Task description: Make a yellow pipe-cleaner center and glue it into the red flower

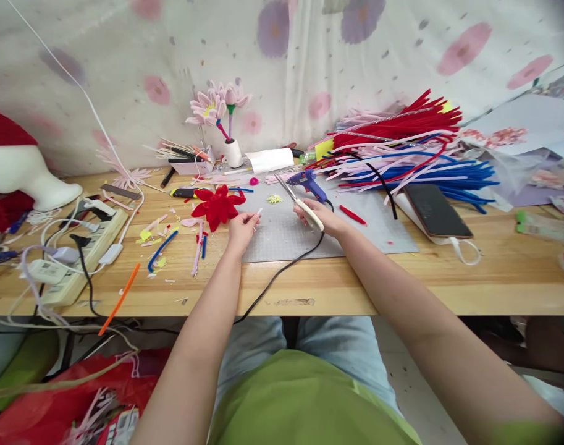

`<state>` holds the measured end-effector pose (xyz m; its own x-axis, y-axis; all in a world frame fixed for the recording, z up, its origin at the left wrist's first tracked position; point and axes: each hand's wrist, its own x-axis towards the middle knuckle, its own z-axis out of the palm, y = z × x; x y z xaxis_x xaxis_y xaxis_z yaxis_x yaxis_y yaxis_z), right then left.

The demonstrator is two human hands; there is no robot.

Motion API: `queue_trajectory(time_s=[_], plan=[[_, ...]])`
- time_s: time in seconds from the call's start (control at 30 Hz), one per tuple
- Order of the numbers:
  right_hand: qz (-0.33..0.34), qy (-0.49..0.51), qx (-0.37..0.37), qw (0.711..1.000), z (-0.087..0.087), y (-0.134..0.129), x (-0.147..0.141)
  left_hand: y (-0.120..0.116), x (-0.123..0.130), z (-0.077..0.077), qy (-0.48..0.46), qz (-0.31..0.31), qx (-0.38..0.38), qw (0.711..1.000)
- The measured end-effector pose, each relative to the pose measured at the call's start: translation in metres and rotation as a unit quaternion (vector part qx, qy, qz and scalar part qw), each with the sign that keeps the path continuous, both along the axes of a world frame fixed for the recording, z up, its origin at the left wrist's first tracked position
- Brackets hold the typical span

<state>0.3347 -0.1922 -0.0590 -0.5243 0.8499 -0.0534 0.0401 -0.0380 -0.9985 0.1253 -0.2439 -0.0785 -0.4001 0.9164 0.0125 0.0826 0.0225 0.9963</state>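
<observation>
My left hand (245, 228) pinches a small whitish piece (260, 211) between thumb and fingertips, over the left side of the grey cutting mat (282, 244). What the piece is made of is too small to tell. In my right hand (316, 216) are scissors (311, 214) with cream handles, their blades pointing up and left. A red fuzzy flower (218, 207) lies just left of my left hand. Between the hands and farther back sits a small yellow fringed piece (275, 199). Behind the scissors rests a blue glue gun (306, 180), and a red fuzzy strip (353, 215) lies to the right.
Pipe cleaners (402, 142) in red, pink and blue are heaped at the back right, near a phone (437, 210). Pink flowers stand in a white vase (233, 153). A power strip (84, 256) with tangled cables is at left. The glue gun's black cord (282, 272) crosses the front edge.
</observation>
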Motion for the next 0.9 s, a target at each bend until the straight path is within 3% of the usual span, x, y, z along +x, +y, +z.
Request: queue_trajectory(time_s=[0.17,0.23,0.3,0.37,0.43,0.5,0.57,0.67,0.73,0.83,0.9], plan=[[0.056,0.054,-0.069,0.995,0.007,-0.007,0.009,-0.002,0.0,0.0,-0.004,-0.03,0.004,1.0],[0.032,-0.004,-0.056,0.998,0.014,-0.009,0.015,-0.003,-0.001,-0.001,-0.008,-0.033,0.009,0.999],[-0.021,-0.132,0.012,0.991,0.024,-0.01,0.024,-0.004,-0.002,-0.001,-0.008,-0.035,0.014,0.999],[-0.065,-0.282,0.118,0.95,0.033,-0.011,0.037,-0.004,-0.001,-0.001,-0.005,-0.036,0.015,0.999],[-0.08,-0.407,0.216,0.884,0.037,-0.012,0.051,-0.003,0.0,0.0,-0.003,-0.03,0.01,0.999],[-0.081,-0.49,0.276,0.823,0.032,-0.012,0.063,-0.002,0.001,0.001,-0.006,-0.021,0.003,1.0],[-0.076,-0.527,0.308,0.788,0.021,-0.012,0.072,-0.002,0.002,0.002,-0.011,-0.016,0.001,1.0],[-0.056,-0.534,0.331,0.776,0.006,-0.011,0.078,-0.002,0.002,0.002,-0.016,-0.018,0.007,1.0],[-0.031,-0.545,0.337,0.767,0.006,-0.011,0.081,-0.002,0.002,0.002,-0.019,-0.019,0.012,1.0],[-0.016,-0.558,0.325,0.763,0.019,-0.014,0.093,-0.003,0.002,0.002,-0.025,-0.012,0.011,1.0],[-0.078,-0.558,0.289,0.774,0.032,-0.018,0.111,-0.004,0.002,0.002,-0.028,-0.009,0.01,1.0]])
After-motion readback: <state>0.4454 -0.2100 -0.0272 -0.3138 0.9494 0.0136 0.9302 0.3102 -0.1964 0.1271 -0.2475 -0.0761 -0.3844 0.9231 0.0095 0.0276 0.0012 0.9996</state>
